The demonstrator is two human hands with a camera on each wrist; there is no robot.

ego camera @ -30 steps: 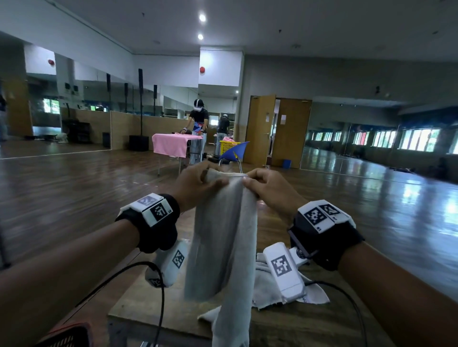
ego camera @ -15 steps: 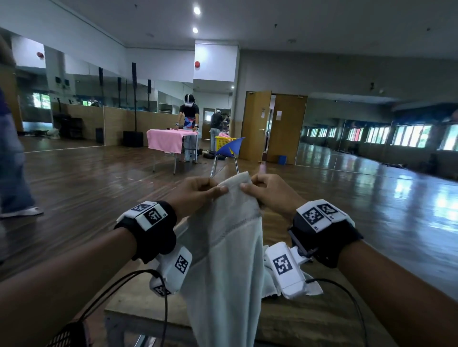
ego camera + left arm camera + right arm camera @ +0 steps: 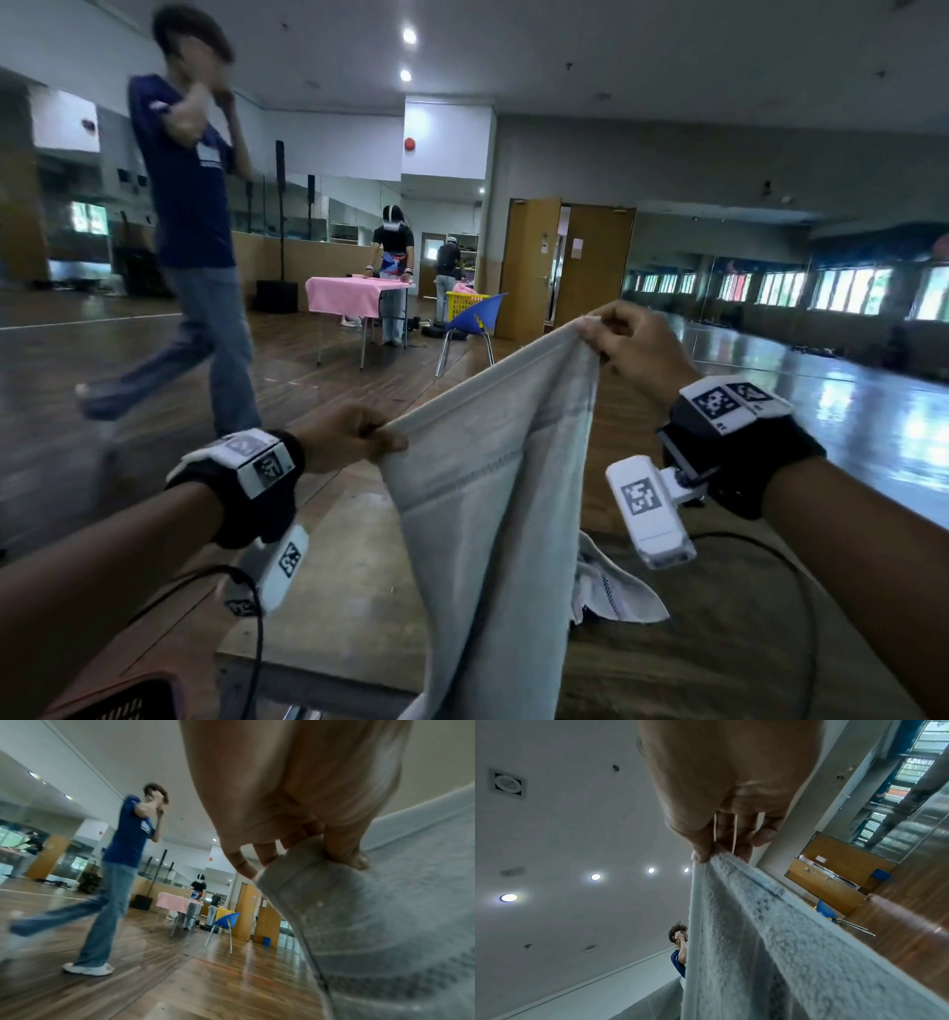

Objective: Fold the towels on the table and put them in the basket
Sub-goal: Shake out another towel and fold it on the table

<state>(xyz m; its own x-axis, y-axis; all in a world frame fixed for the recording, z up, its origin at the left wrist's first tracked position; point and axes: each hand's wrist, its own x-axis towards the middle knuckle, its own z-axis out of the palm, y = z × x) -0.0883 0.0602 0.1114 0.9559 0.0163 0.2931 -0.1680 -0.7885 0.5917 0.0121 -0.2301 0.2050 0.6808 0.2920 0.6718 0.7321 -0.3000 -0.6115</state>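
Note:
A pale grey towel (image 3: 488, 493) hangs in the air above the wooden table (image 3: 354, 580), stretched along its top edge between both hands. My left hand (image 3: 359, 442) pinches the lower left corner of that edge; the left wrist view shows thumb and fingers clamped on the towel (image 3: 359, 912). My right hand (image 3: 611, 334) pinches the other corner, held higher and farther out, with the towel (image 3: 757, 933) trailing down from it in the right wrist view. A second crumpled white towel (image 3: 616, 591) lies on the table behind the hanging one. A dark basket (image 3: 118, 704) shows at the bottom left corner.
A person in a blue shirt and jeans (image 3: 200, 246) walks across the floor close on the left. Farther back stand a pink-covered table (image 3: 354, 298), a blue chair (image 3: 472, 318), a yellow basket (image 3: 462, 303) and two more people. Cables hang from both wrists.
My hands have moved apart along the towel's top edge, spreading it wide; the right hand rose, the left dropped. A person has walked into view on the left.

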